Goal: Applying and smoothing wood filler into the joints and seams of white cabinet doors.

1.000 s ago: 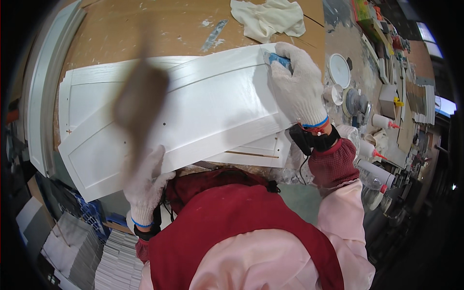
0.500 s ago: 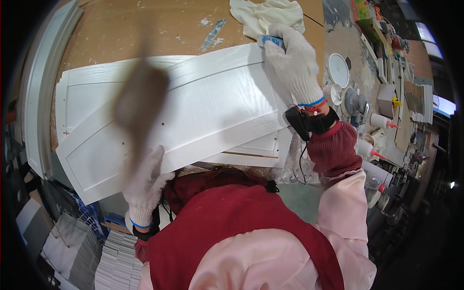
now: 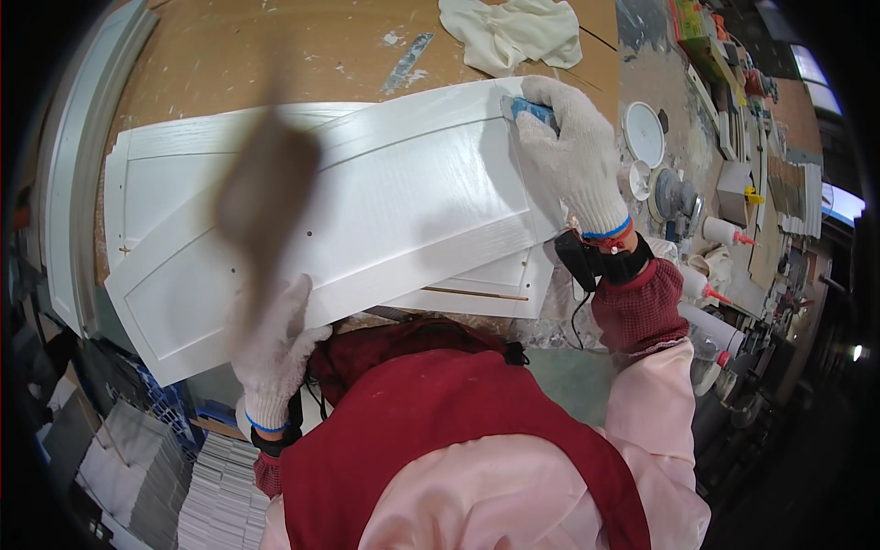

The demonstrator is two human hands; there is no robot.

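A white cabinet door panel with a raised frame lies slanted on top of another white panel. Across its near edge rests my left hand, in a white knitted glove. The index finger stretches over the panel and the thumb stands apart; a dark blur hides part of this hand. My right hand, gloved the same way, is closed around a small blue tool with a thin greyish edge, whose kind I cannot make out. It is at the far right corner of the upper panel.
A cream cloth lies beyond the panels on the brown worktop. At the right are a white round lid, red-tipped bottles and tubs. A long white panel stands at the left, above stacked white strips.
My right hand has come nearer and slightly to the right with the blue tool, away from the cloth and onto the panel's corner. My left hand stays where it was.
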